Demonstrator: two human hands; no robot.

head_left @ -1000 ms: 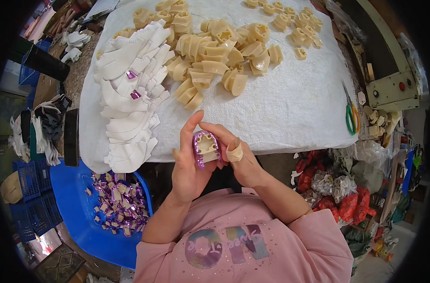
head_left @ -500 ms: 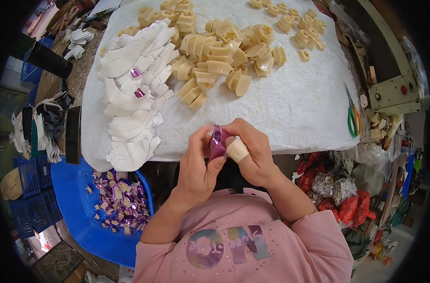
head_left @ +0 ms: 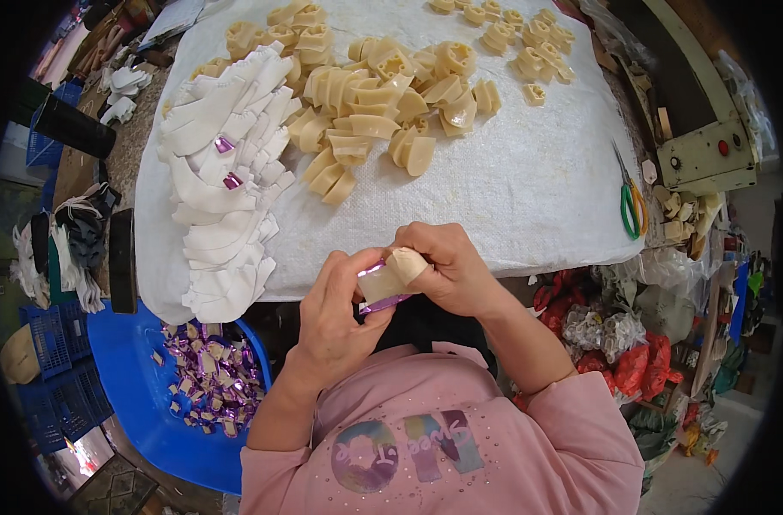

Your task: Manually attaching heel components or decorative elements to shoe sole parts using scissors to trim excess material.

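Both my hands are closed on a small block wrapped in shiny purple material (head_left: 377, 286), held over the near edge of the table. Its pale, flat face is turned up, with purple showing along its edges. My left hand (head_left: 333, 316) grips it from the left, fingers behind and thumb at the lower edge. From the right, my right hand (head_left: 454, 273) presses on it with a thumb covered by a beige wrap (head_left: 408, 265). Left of my hands lies an overlapping pile of white cut pieces (head_left: 215, 206), with two small purple pieces (head_left: 225, 144) on top.
Cream moulded blocks (head_left: 370, 94) are heaped across the white-covered table (head_left: 511, 197). Scissors (head_left: 631, 202) with green and orange handles lie at its right edge. A blue tub (head_left: 142, 429) at lower left contains many purple-wrapped blocks (head_left: 215, 378). Red bags (head_left: 644, 369) sit below right.
The purple-wrapped block has been turned so its pale face shows, and my hands have shifted slightly down and left. The whole view has moved a little; both hands still hold the block.
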